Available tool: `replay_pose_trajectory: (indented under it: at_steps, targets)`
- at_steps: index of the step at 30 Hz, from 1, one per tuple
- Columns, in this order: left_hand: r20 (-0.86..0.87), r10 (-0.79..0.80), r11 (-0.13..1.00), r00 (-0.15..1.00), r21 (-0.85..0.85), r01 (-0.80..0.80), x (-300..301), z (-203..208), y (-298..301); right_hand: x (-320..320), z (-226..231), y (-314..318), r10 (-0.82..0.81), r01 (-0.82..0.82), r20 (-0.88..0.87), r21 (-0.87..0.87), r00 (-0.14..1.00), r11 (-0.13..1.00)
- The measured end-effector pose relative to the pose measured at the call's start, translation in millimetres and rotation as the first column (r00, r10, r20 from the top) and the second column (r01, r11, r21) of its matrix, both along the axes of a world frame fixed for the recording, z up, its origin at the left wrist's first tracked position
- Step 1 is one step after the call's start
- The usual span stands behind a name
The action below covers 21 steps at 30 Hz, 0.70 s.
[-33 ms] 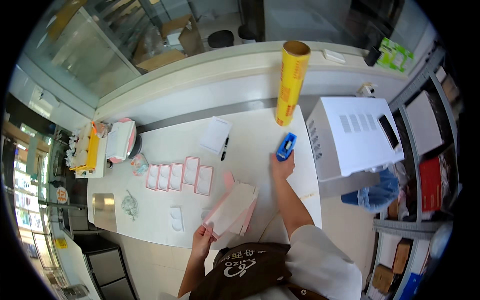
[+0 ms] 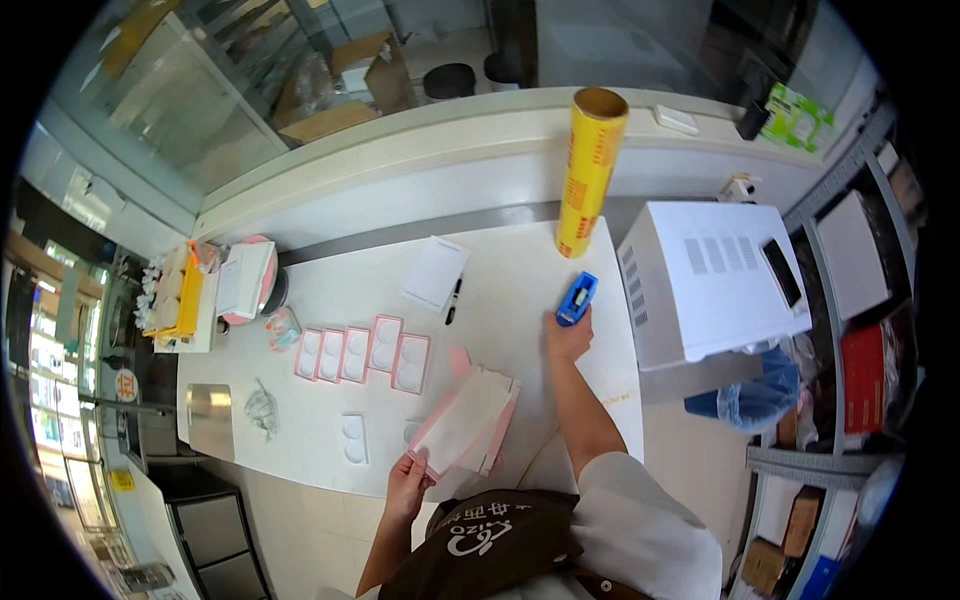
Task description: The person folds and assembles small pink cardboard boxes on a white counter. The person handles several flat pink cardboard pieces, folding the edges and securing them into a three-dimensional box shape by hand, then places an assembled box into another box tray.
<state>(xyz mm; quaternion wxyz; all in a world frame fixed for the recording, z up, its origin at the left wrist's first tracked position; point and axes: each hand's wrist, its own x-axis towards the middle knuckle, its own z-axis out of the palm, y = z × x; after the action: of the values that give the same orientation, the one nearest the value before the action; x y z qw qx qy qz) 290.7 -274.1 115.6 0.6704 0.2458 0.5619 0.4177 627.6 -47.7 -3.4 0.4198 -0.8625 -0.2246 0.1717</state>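
My right hand (image 2: 567,338) reaches across the white counter (image 2: 500,330) and grips the near end of a blue tape dispenser (image 2: 577,298). At the counter's near edge, my left hand (image 2: 408,480) holds the corner of a flat pink-and-white folded box (image 2: 462,420). Another pink piece lies under it. A row of several pink trays with round white inserts (image 2: 362,352) lies left of the box. Two loose white inserts (image 2: 354,438) lie near the front edge.
A tall yellow roll of film (image 2: 588,172) stands upright at the back. A white notepad (image 2: 437,272) and black pen (image 2: 453,300) lie mid-counter. A white microwave (image 2: 715,280) stands to the right. Pink and yellow containers (image 2: 215,290) sit at the left end.
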Motion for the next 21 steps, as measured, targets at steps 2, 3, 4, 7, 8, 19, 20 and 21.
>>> replay_pose_trajectory:
  at_steps: [2,3,4,7,8,19,20,21]
  targets:
    - [0.094,0.028,1.0,0.995,-0.012,-0.027,-1,-13,-13,-3,-7,6,-0.003,0.004,0.041,-0.031,0.999,1.0]
    - [0.08,0.019,0.999,0.997,-0.031,-0.017,-1,-26,-17,-1,-11,6,-0.03,0.031,0.023,-0.031,0.999,0.999]
    - [0.062,0.011,0.999,0.998,-0.05,-0.008,4,-31,-15,14,-28,4,-0.05,0.05,-0.023,-0.005,0.998,0.999]
    - [0.003,0.038,0.993,0.999,-0.108,-0.038,26,17,3,53,-47,-21,0.158,-0.1,-0.183,0.29,0.97,0.952]
    - [0.021,0.02,0.995,1.0,-0.097,-0.018,21,16,3,66,-53,-28,0.229,-0.124,-0.223,0.406,0.947,0.906]
    - [0.439,0.219,0.97,0.872,0.003,-0.245,-106,-42,-25,12,49,-193,0.493,-0.411,-0.344,0.286,0.799,0.866]
    - [0.443,0.226,0.966,0.868,0.012,-0.258,-125,-47,-27,-11,55,-201,0.49,-0.427,-0.298,0.253,0.82,0.868]
    - [0.446,0.236,0.962,0.863,0.021,-0.274,-145,-52,-28,-35,60,-206,0.5,-0.453,-0.292,0.217,0.815,0.865]
